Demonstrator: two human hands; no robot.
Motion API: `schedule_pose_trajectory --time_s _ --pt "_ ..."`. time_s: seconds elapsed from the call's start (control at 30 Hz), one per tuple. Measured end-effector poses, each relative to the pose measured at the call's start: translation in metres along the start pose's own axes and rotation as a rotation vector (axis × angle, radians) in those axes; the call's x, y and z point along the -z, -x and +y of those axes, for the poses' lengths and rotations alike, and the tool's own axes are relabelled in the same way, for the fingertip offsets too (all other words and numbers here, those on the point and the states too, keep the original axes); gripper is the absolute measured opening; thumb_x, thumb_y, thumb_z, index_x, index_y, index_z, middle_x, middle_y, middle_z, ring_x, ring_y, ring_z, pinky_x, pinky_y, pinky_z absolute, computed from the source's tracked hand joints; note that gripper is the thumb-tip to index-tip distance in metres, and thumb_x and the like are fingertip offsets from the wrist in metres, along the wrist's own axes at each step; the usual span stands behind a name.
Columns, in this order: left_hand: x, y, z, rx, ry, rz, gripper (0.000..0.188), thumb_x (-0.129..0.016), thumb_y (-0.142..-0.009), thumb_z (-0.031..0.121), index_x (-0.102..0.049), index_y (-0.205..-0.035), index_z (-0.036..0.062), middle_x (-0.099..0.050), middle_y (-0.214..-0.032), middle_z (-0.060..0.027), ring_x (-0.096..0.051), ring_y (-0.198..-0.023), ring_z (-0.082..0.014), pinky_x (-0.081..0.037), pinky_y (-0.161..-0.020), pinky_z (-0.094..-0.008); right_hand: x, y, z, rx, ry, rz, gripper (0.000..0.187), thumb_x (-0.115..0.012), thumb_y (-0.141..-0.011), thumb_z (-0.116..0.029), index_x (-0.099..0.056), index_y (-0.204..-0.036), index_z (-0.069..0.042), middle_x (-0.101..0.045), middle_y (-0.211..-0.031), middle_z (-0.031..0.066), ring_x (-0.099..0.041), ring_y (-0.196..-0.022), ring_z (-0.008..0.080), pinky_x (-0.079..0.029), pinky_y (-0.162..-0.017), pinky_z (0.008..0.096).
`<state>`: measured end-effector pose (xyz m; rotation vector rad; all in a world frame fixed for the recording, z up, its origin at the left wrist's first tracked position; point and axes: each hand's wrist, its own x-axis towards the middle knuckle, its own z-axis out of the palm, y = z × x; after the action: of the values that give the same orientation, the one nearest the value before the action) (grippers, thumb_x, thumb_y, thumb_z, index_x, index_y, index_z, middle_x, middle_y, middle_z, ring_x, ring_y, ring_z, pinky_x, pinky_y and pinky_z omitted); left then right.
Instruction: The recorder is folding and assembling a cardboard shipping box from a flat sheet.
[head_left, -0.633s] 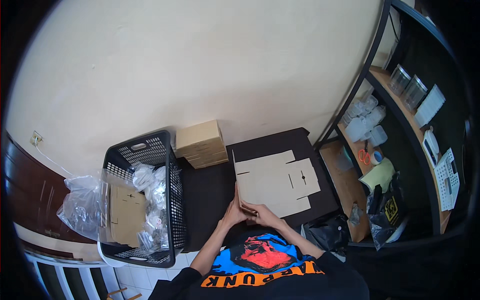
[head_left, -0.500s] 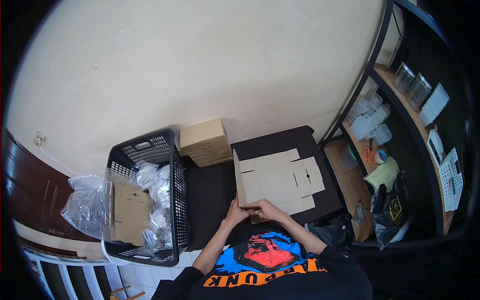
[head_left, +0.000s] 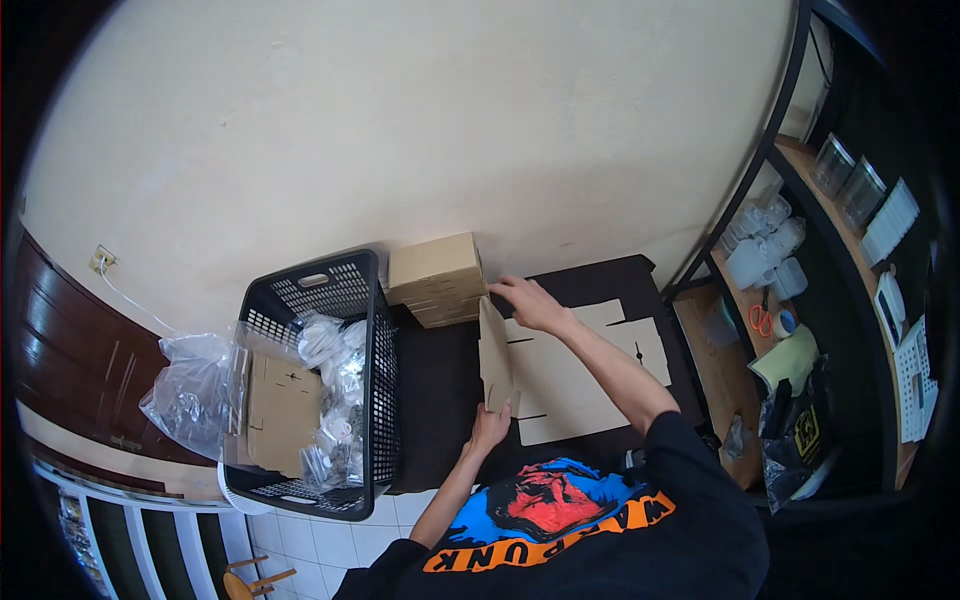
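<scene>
A flat brown cardboard box blank (head_left: pixel 575 375) lies on the dark tabletop, its left panel (head_left: pixel 495 355) folded upright. Slots are cut in the flat part. At the near end of that panel, my left hand (head_left: pixel 490 427) grips the cardboard between thumb and fingers. My right hand (head_left: pixel 533 306) reaches across the blank to the panel's far end, its fingers closed at the upper corner. My right forearm covers part of the flat cardboard.
A black plastic basket (head_left: pixel 385 400) on the left holds bagged items and flat cardboard (head_left: pixel 283 415). Behind stands a stack of brown boxes (head_left: pixel 435 272) against the wall. Shelving (head_left: pixel 835 230) on the right carries jars, plastic containers and orange scissors (head_left: pixel 760 320).
My right hand has moved from the near end of the raised panel to its far end. My left hand stays at the near end. The whole view has shifted slightly.
</scene>
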<state>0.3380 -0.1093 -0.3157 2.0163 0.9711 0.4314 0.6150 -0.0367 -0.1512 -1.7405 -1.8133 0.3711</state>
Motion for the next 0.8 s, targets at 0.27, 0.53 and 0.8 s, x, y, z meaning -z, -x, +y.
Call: schedule_pose_trajectory --time_s 0.27,0.53,0.8 --pt "-0.020 0.003 -0.003 0.150 -0.009 0.076 0.042 -0.058 -0.103 0.026 -0.063 -0.128 -0.0080 -0.067 -0.112 -0.0395 -0.067 -0.106 -0.0560 -0.058 -0.092 -0.0558 -0.020 -0.037 -0.025 0.107 0.374 -0.457 0.029 -0.067 -0.085 -0.005 -0.076 -0.112 -0.007 -0.074 -0.108 0.0255 -0.072 -0.105 0.0409 -0.055 -0.096 0.0515" --pt "-0.004 0.000 0.062 0.056 0.056 0.053 0.046 -0.058 -0.100 0.016 -0.052 -0.141 -0.0054 -0.069 -0.093 -0.0366 -0.068 -0.091 -0.0572 -0.059 -0.082 -0.0603 -0.069 0.033 -0.016 -0.298 -0.565 -0.018 0.076 -0.048 -0.107 -0.048 -0.042 -0.152 0.013 -0.051 -0.151 0.0363 -0.047 -0.146 0.0452 -0.035 -0.124 0.0447" --pt "-0.033 -0.014 0.055 -0.010 -0.210 -0.015 0.043 -0.062 -0.088 0.004 -0.055 -0.128 -0.0110 -0.070 -0.091 -0.0364 -0.070 -0.091 -0.0552 -0.058 -0.082 -0.0623 -0.066 0.076 -0.082 -0.450 -0.475 0.680 0.021 -0.057 -0.101 -0.002 -0.047 -0.119 -0.002 -0.070 -0.077 0.0225 -0.071 -0.076 0.0473 -0.053 -0.072 0.0532"
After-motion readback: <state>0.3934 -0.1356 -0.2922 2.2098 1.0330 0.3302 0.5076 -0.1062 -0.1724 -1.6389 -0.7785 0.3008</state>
